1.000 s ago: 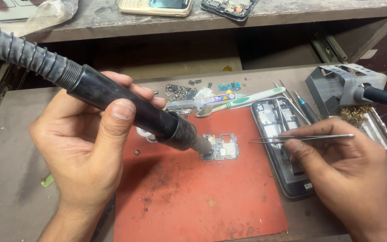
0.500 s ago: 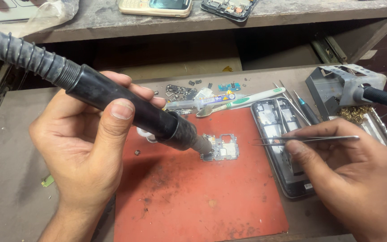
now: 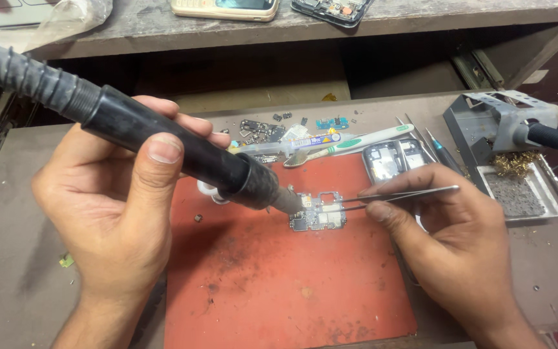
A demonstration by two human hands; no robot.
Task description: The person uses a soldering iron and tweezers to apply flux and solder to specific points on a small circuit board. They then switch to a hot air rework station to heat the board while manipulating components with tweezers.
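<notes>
Now I see the small circuit board (image 3: 318, 212) lying bare, chips up, at the far middle of the red mat (image 3: 279, 284). My left hand (image 3: 114, 213) is wrapped around the black hot-air wand (image 3: 182, 145), nozzle right at the board; my right hand (image 3: 456, 239) pinches tweezers (image 3: 402, 194), tips touching it.

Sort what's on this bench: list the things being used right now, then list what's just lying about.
In use:
left hand holding the hot air tool
right hand holding the tweezers
circuit board
red mat

Lying about:
toothbrush
phone frame
soldering iron stand
loose small parts
two phones on the shelf
</notes>
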